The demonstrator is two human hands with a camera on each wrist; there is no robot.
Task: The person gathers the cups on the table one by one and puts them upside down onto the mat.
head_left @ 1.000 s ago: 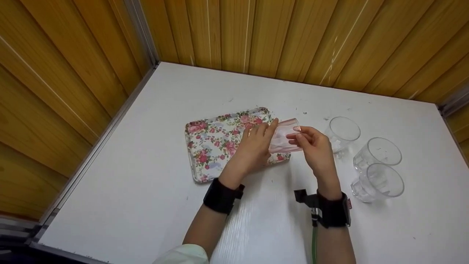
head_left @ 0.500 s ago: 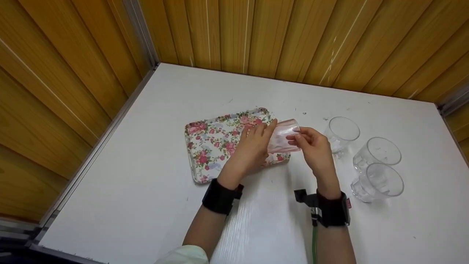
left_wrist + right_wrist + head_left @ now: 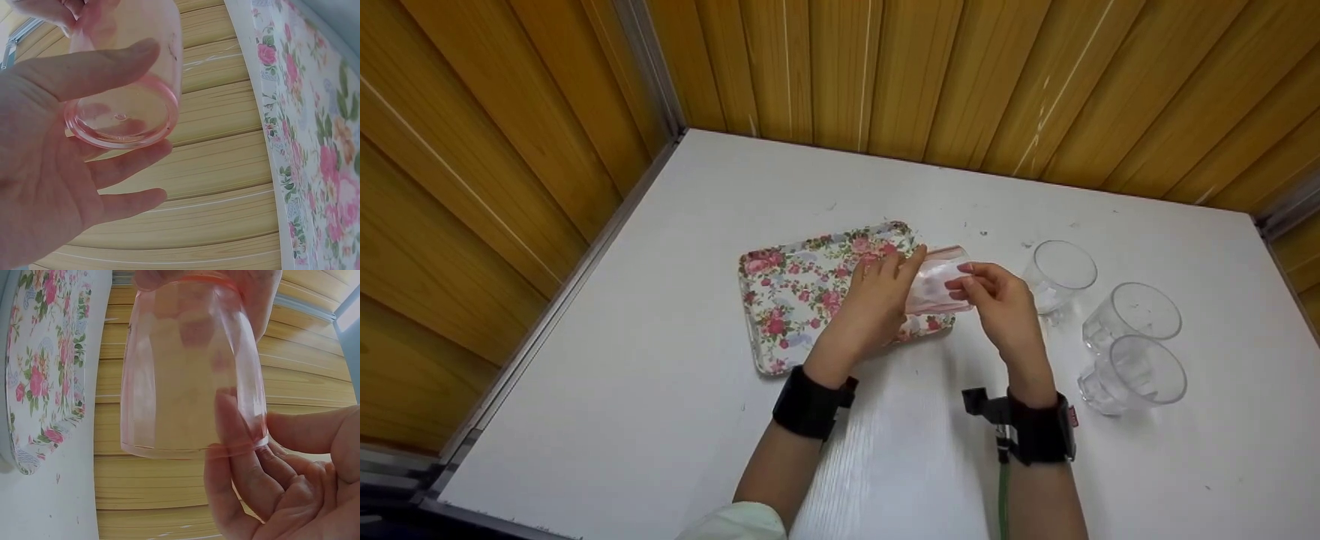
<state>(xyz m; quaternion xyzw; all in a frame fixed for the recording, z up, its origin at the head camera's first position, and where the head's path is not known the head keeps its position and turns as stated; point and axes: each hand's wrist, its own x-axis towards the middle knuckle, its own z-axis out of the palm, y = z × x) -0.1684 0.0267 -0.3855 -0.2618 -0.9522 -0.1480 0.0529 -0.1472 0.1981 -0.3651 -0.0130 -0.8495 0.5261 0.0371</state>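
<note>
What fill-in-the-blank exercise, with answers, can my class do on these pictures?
1. The tumbler is tinted ____.
2. Between the left hand and right hand, the one pinching the tumbler's rim is the ____.
3. The hand nearer the floral tray is the ____.
4. The number of clear glasses on the white table is ____.
Missing words: pink; right; left; three.

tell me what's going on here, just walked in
A person has a pink cup in both hands, held sideways in the air by the right end of the floral tray. The left grip has the cup near its base, thumb on one side and fingers on the other, while the right grip pinches the rim. Three clear glasses stand upright on the white table to the right, with neither grip on them.
</note>
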